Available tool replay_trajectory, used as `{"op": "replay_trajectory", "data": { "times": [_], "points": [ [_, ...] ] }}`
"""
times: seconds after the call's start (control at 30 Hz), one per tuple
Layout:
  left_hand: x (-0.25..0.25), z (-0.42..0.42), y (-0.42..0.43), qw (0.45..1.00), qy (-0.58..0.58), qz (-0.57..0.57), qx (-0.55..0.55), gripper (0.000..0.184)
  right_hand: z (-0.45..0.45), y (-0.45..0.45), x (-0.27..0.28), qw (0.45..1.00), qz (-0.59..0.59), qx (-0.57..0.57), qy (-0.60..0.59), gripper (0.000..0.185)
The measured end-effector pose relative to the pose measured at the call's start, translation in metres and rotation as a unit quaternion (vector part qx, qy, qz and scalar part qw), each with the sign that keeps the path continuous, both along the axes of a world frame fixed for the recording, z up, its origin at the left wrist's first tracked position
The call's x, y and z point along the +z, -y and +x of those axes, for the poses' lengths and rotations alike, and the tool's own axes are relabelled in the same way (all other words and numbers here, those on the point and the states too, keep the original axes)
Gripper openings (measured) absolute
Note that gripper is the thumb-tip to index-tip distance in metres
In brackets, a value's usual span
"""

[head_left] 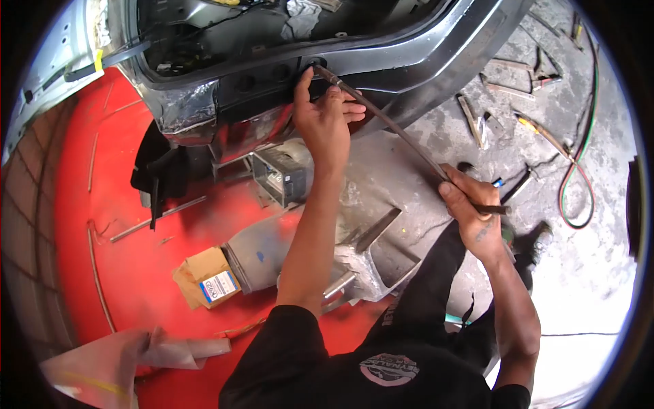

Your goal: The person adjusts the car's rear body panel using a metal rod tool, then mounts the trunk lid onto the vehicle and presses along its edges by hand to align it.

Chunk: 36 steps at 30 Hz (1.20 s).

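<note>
A dark car body (436, 65) spans the top of the view, its open edge lined with a dark seal. Below it, a red floor (177, 252) meets grey concrete (497, 153) on the right. A long metal rod (402, 133) slants down from the car body's panel toward the lower right, its upper tip at the panel just below the seal.

The person's right hand (471, 208) grips the rod near its lower end, fingers wrapped closed around it, with a short length projecting past the fist. The left hand (325, 126) is at the upper end, fingers partly spread: one stretches to the panel right beside the tip, while the others bend close along the rod. Whether they close on it cannot be told.

Below the left hand, a grey box-shaped part (294, 185) lies under the panel. Smaller still, a cardboard box (194, 267) with a white-and-blue label (219, 286) sits farther left.
</note>
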<state>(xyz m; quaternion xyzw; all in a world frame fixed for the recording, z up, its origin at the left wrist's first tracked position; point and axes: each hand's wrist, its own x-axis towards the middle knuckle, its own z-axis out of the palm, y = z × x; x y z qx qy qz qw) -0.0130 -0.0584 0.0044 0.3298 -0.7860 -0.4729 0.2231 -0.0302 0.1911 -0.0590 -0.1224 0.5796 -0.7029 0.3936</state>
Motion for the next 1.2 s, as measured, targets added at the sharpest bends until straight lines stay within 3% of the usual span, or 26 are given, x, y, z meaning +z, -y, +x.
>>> {"op": "replay_trajectory", "data": {
  "times": [0.17, 0.3, 0.63, 1.0, 1.2],
  "points": [
    [-0.004, 0.001, -0.004, 1.0, -0.003, -0.026, 0.013, 0.042, 0.003, -0.001, -0.031, 0.993, -0.064, -0.038, -0.096, 0.03],
    [-0.01, 0.012, -0.013, 0.998, -0.045, -0.034, 0.005, 0.042, 0.014, -0.005, -0.062, 0.986, -0.133, -0.04, -0.092, 0.029],
    [-0.028, 0.023, -0.012, 0.996, 0.022, -0.053, -0.064, 0.06, 0.023, 0.013, -0.106, 0.974, -0.191, -0.077, -0.092, 0.028],
    [-0.016, 0.012, -0.009, 0.989, 0.112, -0.093, -0.03, 0.073, 0.005, 0.027, -0.093, 0.969, -0.181, -0.096, -0.135, 0.026],
    [-0.016, 0.009, -0.01, 0.994, 0.081, -0.069, -0.026, 0.068, -0.014, 0.016, -0.076, 0.974, -0.13, -0.072, -0.168, 0.026]
  ]
}}
